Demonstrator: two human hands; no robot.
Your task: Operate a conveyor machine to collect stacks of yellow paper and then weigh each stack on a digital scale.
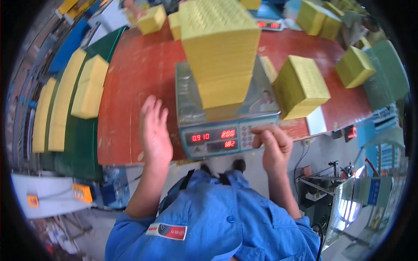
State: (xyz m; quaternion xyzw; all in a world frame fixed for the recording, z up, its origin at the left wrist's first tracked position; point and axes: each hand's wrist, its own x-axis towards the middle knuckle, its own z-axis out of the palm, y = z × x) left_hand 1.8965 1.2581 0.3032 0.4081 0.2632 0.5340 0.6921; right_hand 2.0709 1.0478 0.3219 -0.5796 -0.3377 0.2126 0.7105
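A tall stack of yellow paper sheets point(224, 65) stands on the metal pan point(189, 98) of a digital counting scale point(209, 150). Red digits glow on the scale's front panel. My left hand point(156, 128) is held to the left of the scale, fingers stretched and apart, with nothing in it. At the right end of the panel my right hand point(275, 143) has its fingers curled, the index finger pointing at the keypad point(246, 136). Whether that fingertip touches a key I cannot tell. Nothing shows in the right hand.
On the red table point(135, 78), another yellow stack point(302, 87) sits right of the scale, beside a white card point(316, 121). Further right is a smaller yellow block point(355, 67). More yellow stacks point(90, 87) line a green conveyor point(80, 135) at left. A second scale point(269, 24) stands at the back.
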